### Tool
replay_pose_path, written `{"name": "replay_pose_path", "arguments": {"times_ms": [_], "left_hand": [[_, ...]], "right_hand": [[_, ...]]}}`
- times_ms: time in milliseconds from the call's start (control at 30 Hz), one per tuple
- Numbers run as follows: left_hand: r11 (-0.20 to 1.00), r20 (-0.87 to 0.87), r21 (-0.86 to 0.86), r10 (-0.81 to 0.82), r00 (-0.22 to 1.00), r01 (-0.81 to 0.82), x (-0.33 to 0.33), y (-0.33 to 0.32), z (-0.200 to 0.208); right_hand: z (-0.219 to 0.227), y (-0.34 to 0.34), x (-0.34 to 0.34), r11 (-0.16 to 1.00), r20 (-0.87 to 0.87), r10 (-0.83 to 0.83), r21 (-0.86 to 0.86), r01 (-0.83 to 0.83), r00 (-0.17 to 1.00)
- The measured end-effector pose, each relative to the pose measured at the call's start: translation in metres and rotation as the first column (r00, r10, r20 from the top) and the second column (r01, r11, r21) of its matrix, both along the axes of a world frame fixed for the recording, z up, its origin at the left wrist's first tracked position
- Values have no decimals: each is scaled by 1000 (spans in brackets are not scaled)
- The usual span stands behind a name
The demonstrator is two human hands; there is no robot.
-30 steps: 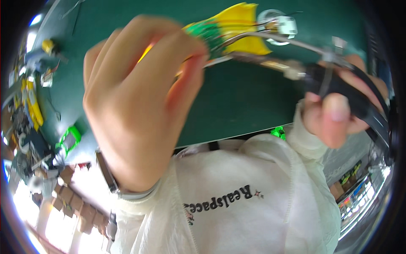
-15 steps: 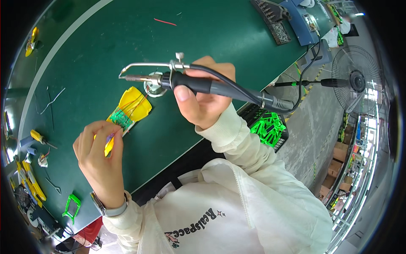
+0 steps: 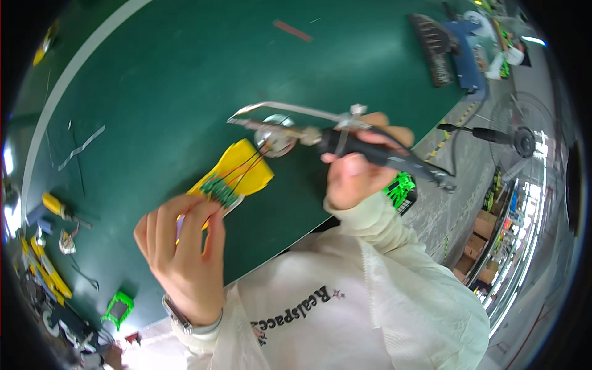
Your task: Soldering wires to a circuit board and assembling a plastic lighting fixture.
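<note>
My left hand (image 3: 179,246) is closed on the near end of a yellow plastic casing (image 3: 254,176), its thumb and fingertips pinching beside a small green circuit board (image 3: 220,191). Thin red and black wires (image 3: 246,165) run from the board across the casing towards a round silvery part (image 3: 275,137) on the bench. Raised in my right hand (image 3: 361,176) is a black-handled soldering iron (image 3: 370,152) with a bent metal tube along its barrel. Its tip points left, above the bench, and its barrel partly covers the round part. The right hand is blurred by motion.
The green bench (image 3: 185,80) bears a red strip (image 3: 293,31). At left lie a screwdriver (image 3: 55,205), yellow-handled pliers (image 3: 49,271) and a green frame (image 3: 117,310). A blue soldering station (image 3: 465,55) stands far right; a fan (image 3: 523,142) and a crate of green parts (image 3: 402,190) are beyond the edge.
The whole view has shifted, so bench, casing and hands appear further right. The soldering iron slopes a little more, its handle end lower in the picture. Both hands keep their hold.
</note>
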State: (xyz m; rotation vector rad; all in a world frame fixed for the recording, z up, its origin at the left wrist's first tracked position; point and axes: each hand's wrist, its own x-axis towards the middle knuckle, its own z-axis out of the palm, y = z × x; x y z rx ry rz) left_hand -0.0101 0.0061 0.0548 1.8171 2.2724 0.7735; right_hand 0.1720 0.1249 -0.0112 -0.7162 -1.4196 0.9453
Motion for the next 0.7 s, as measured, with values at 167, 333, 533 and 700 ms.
{"name": "replay_pose_path", "arguments": {"times_ms": [167,333,533,700], "left_hand": [[998,99,55,-36,994,30,-5,-3,-12],[996,106,85,-49,993,40,-7,-5,-18],[998,159,59,-20,987,11,-6,-3,-15],[997,162,81,-14,987,1,-3,-3,-17]], "right_hand": [[7,-9,-1,997,-75,49,-60,-54,996],[8,-7,-6,999,-40,-45,-12,45,998],[8,-10,3,994,-59,105,-24,-106,993],[12,-8,10,940,-8,341,28,-340,940]]}}
